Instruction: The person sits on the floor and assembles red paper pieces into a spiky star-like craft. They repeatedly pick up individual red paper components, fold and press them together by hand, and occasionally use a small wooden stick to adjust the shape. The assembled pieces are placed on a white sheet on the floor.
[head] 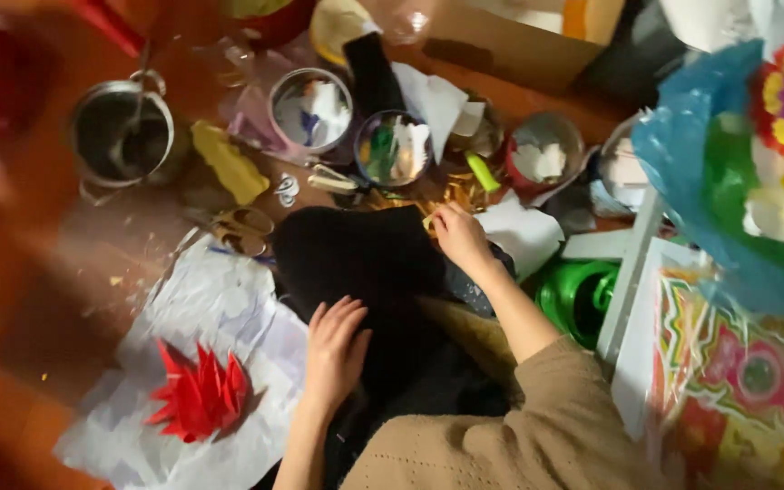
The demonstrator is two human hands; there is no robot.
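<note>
My left hand lies flat, fingers slightly apart, on the black cloth over my lap, holding nothing. My right hand reaches forward past the cloth's far edge and pinches a small yellowish piece near a heap of yellow scraps. A red spiky paper shape lies on white paper to the left of my left hand. Tan sleeves cover my arms.
A metal pot stands at the far left. Round tins with paper bits, scissors, a green roll, a blue plastic bag and colourful printed sheets crowd the floor ahead and right.
</note>
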